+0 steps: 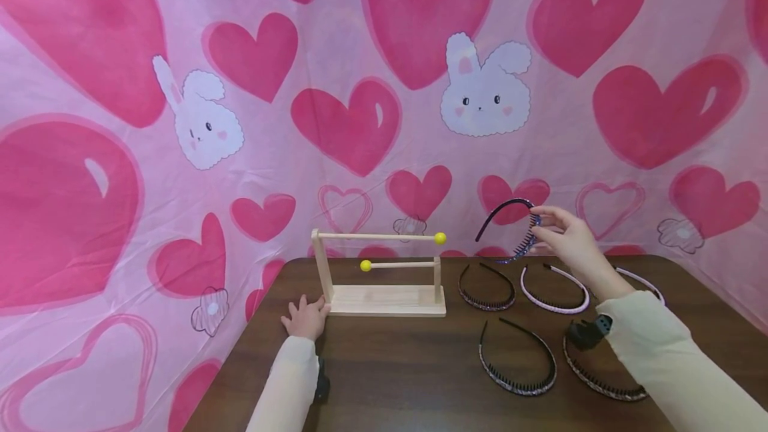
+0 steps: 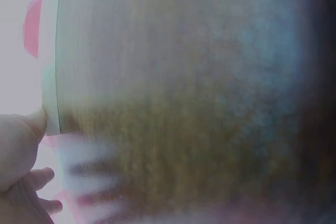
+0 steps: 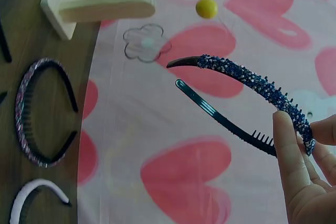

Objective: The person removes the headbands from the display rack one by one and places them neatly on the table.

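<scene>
My right hand (image 1: 570, 247) pinches a dark blue sequined headband (image 3: 247, 78) with comb teeth inside, holding it in the air above the back of the table. In the right wrist view the headband's two ends point left, away from the fingers. My left hand (image 1: 305, 319) rests on the tabletop with its fingers spread, touching the left end of the wooden stand's base. That stand (image 1: 384, 300) has two posts and two horizontal rods. A yellow ball tips each rod: the upper ball (image 1: 441, 239) on the right, the lower ball (image 1: 366, 265) on the left.
Several headbands lie on the brown table (image 1: 396, 372) to the right: a dark glittery one (image 1: 487, 305), a pale pink one (image 1: 570, 305), another pale one (image 1: 645, 280) partly behind my right arm, and two sequined ones nearer. A pink heart-print cloth (image 1: 336, 39) hangs behind.
</scene>
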{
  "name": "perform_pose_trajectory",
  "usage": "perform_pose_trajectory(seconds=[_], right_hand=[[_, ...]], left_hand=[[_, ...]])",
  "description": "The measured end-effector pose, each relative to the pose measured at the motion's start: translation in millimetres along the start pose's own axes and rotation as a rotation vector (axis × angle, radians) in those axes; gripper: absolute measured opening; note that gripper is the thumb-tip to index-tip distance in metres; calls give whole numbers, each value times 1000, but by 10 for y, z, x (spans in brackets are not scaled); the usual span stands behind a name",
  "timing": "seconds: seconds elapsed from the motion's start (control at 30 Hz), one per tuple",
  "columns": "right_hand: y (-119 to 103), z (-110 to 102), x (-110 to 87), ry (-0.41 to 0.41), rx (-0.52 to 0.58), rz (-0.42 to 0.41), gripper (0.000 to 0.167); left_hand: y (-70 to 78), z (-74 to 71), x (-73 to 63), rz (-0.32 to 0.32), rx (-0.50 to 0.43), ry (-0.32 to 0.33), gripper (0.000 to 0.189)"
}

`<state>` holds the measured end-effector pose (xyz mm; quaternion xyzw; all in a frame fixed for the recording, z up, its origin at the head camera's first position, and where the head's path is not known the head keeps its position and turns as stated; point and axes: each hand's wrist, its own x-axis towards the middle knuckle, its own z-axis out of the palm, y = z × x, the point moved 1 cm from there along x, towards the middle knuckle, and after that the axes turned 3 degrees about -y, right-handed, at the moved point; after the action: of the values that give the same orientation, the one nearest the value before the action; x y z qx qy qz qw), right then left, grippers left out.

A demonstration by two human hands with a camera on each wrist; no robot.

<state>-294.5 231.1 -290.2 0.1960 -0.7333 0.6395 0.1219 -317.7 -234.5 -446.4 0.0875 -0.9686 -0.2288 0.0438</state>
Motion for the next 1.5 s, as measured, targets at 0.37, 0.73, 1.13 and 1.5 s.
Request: perform_pose_trajectory(seconds=[0.37,0.73,1.13,1.5], right_hand=[[79,-378,-251,55,143,-33,31],[252,-762,-490,110,241,-66,34],[441,-1161,-824,215,167,-51,42],[1052,-1720,-1142,368,69,2,39]], left_hand=[[-12,16,11,5,-18,8,43],[-38,34,17,13,-18,6,43],[-30,23,25,17,-11,14,42],[-45,31,21,32,-3,22,41]])
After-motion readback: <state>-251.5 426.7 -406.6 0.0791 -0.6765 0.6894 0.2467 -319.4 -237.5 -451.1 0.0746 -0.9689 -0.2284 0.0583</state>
